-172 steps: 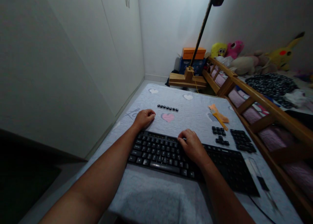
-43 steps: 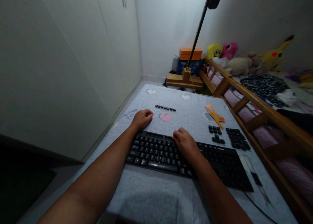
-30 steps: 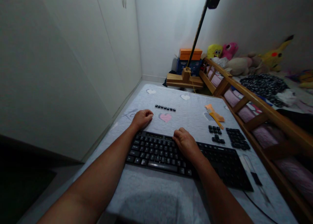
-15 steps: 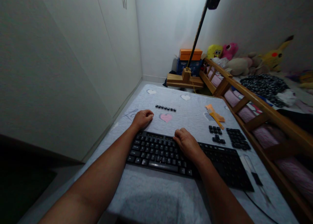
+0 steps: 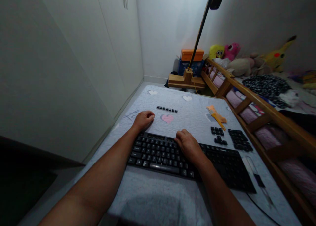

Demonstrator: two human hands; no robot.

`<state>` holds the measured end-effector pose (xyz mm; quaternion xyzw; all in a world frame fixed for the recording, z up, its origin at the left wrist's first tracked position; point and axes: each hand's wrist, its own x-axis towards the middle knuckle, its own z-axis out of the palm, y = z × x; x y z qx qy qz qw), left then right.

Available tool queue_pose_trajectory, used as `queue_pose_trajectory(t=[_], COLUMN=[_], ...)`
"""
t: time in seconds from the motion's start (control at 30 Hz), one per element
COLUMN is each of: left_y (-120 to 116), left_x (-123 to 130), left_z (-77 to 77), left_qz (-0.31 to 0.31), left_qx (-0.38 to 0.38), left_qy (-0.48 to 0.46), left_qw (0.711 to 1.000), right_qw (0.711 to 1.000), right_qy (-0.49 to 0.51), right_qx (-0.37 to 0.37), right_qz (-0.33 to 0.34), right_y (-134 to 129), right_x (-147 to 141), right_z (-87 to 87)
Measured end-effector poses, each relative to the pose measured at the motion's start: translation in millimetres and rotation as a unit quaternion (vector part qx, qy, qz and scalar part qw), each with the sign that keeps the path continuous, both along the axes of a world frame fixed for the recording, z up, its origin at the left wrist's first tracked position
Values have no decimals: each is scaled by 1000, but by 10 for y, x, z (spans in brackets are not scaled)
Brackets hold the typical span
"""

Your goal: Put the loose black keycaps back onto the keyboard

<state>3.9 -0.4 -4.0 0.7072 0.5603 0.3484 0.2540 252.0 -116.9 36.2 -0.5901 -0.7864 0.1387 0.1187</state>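
Observation:
A black keyboard [image 5: 158, 153] lies across the padded cloth in front of me, with keys on its left part and its right-hand section bare of keycaps. My left hand [image 5: 144, 120] rests on the cloth just beyond the keyboard's upper left corner, fingers curled together; whether they hold something small is hidden. Over the keyboard's top row, right of its middle, is my right hand [image 5: 189, 145], its fingers bent and closed at the upper edge. What lies under those fingertips cannot be seen. Beyond both hands, several loose black keycaps [image 5: 167, 109] stand in a short row.
Right of the keyboard sit grouped keycaps [image 5: 239, 139] and a smaller keycap cluster [image 5: 217, 131]. Behind them a yellow-handled brush [image 5: 217, 120] lies on an orange cloth [image 5: 223, 118]. A wire tool with a black grip [image 5: 259, 180] lies near the right edge, beside a wooden bed rail [image 5: 249, 94].

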Motion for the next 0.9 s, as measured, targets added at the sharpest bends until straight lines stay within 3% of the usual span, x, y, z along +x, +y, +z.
queue_pose_trajectory(t=[0.23,0.5,0.67,0.9], left_y=[-6,2,-2,-23], left_x=[3,6,13,23], left_z=[13,-3,16,49], left_qz=[-1,0,3,4], left_qx=[0,-5,-9,-7], left_qy=[-4,-17,-15,-11], left_qw=[1000,1000,1000,1000], right_qw=[997,994,994,985], right_qy=[75,82,101,143], right_qx=[-6,-71,-51,4], right_qz=[-7,20,9,-92], right_y=[8,110,434,1059], right_x=[64,158,193,168], right_z=[-37,204,225,-96])
